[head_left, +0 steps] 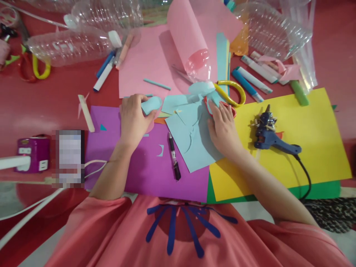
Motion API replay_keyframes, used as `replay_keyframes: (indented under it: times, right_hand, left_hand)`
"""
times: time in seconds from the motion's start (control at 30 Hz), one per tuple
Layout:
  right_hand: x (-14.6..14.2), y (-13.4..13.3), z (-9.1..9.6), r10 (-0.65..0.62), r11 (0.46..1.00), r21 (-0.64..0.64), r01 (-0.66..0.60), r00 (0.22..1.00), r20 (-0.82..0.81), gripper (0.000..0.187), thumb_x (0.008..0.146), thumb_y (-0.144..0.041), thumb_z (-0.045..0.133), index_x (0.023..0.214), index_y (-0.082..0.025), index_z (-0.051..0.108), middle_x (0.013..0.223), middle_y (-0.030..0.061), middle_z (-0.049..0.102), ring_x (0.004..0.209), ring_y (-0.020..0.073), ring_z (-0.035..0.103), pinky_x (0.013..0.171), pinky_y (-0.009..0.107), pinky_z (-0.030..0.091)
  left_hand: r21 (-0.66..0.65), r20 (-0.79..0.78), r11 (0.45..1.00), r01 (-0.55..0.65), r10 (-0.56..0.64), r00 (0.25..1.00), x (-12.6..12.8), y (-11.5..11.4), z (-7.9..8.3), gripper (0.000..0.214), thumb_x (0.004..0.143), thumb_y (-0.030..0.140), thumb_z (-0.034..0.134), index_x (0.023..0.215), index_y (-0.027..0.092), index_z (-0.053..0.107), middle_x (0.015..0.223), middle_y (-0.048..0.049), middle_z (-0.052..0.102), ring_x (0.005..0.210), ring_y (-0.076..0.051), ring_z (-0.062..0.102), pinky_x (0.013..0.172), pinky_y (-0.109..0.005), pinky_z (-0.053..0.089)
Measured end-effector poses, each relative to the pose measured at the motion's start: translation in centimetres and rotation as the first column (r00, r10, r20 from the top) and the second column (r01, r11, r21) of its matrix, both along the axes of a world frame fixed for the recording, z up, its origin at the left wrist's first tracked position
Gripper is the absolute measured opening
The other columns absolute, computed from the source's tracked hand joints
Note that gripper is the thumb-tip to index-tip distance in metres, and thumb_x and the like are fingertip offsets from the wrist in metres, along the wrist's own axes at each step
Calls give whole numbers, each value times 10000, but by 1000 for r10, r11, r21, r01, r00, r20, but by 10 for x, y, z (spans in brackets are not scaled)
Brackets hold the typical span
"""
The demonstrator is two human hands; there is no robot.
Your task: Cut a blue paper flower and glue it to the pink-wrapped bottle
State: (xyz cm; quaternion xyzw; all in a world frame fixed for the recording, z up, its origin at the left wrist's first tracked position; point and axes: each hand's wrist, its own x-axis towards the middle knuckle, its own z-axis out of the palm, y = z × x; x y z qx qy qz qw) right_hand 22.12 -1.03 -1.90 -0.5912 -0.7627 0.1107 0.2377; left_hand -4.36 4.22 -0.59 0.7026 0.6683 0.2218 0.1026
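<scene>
My left hand (133, 120) pinches a small light blue paper cut-out (151, 104) above the purple sheet (144, 167). My right hand (222, 128) lies with fingers stretched flat on a light blue paper sheet (191, 139), its fingertips touching the red handle of the scissors (229, 97). A bottle wrapped in pink paper (191, 48) lies just beyond, its neck pointing at my right hand. A black pen (174, 155) rests between my hands.
A blue glue gun (268, 137) with a black cord sits on the yellow sheet (306, 148). Clear plastic bottles (72, 44), markers (250, 79), another pair of scissors (33, 66), a purple power strip (32, 154) and a phone (69, 157) surround the work.
</scene>
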Motion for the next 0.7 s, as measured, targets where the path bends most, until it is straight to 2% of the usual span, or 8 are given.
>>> replay_keyframes:
  times: [0.13, 0.27, 0.37, 0.43, 0.5, 0.57, 0.63, 0.7]
  right_hand:
    - [3, -6, 10, 117, 976, 200, -89, 984, -138, 474, 955, -127, 422, 1414, -212, 507, 1336, 146, 642, 1302, 278, 574, 1080, 515, 476]
    - [4, -10, 21, 387, 869, 416, -268, 892, -234, 469, 857, -46, 477, 1252, -244, 633, 1028, 97, 745, 1003, 255, 712, 855, 432, 591]
    - [4, -10, 24, 550, 774, 536, -339, 779, -301, 343, 787, -37, 448, 951, -238, 671, 695, 30, 682, 655, 199, 674, 618, 353, 563]
    - [4, -11, 26, 618, 755, 523, -395, 694, -368, 265, 787, -55, 420, 791, -243, 606, 544, -11, 578, 485, 161, 572, 498, 310, 489]
    - [4, -14, 28, 606, 790, 449, -418, 646, -465, 233, 831, -97, 411, 737, -249, 560, 488, -32, 519, 409, 138, 497, 434, 284, 433]
    - [5, -17, 30, 536, 844, 356, -401, 654, -534, 216, 889, -164, 433, 747, -247, 572, 493, -33, 524, 391, 124, 479, 406, 266, 418]
    - [4, -19, 31, 391, 920, 248, -303, 726, -566, 192, 921, -220, 487, 761, -244, 591, 521, -33, 545, 407, 113, 494, 412, 251, 431]
    - [1, -20, 30, 188, 982, 129, -138, 787, -588, 101, 916, -254, 558, 827, -246, 605, 584, -35, 564, 459, 107, 525, 448, 242, 461]
  left_hand:
    - [42, 53, 999, 26, -29, 998, -2, 0, 0, 367, 752, 215, 757, 1034, 258, 526, 1105, -45, 657, 1103, -286, 607, 1002, -499, 469]
    - [72, 164, 994, 82, -92, 982, -6, -1, 1, 356, 810, 290, 720, 1096, 268, 509, 1132, -41, 656, 1081, -248, 632, 962, -450, 508]
    - [104, 222, 989, 107, -128, 967, -7, -2, 1, 354, 857, 348, 678, 1155, 276, 502, 1177, -44, 648, 1102, -234, 632, 961, -427, 520]
    - [120, 241, 985, 121, -147, 959, -6, -3, 2, 358, 877, 385, 657, 1184, 278, 507, 1192, -47, 648, 1110, -233, 632, 960, -416, 526]
    - [125, 253, 982, 140, -168, 953, -4, -4, 3, 359, 892, 409, 637, 1204, 281, 515, 1197, -50, 650, 1113, -234, 635, 954, -404, 532]
    - [122, 255, 979, 161, -188, 948, 0, -6, 3, 354, 903, 412, 619, 1216, 278, 522, 1198, -53, 654, 1109, -233, 639, 943, -395, 539]
    - [111, 245, 976, 187, -210, 947, 2, -8, 3, 348, 911, 395, 607, 1225, 268, 528, 1203, -58, 657, 1109, -232, 640, 939, -392, 542]
    - [101, 215, 972, 210, -228, 950, 4, -9, 2, 341, 913, 369, 604, 1228, 259, 535, 1211, -63, 659, 1119, -236, 635, 951, -399, 538]
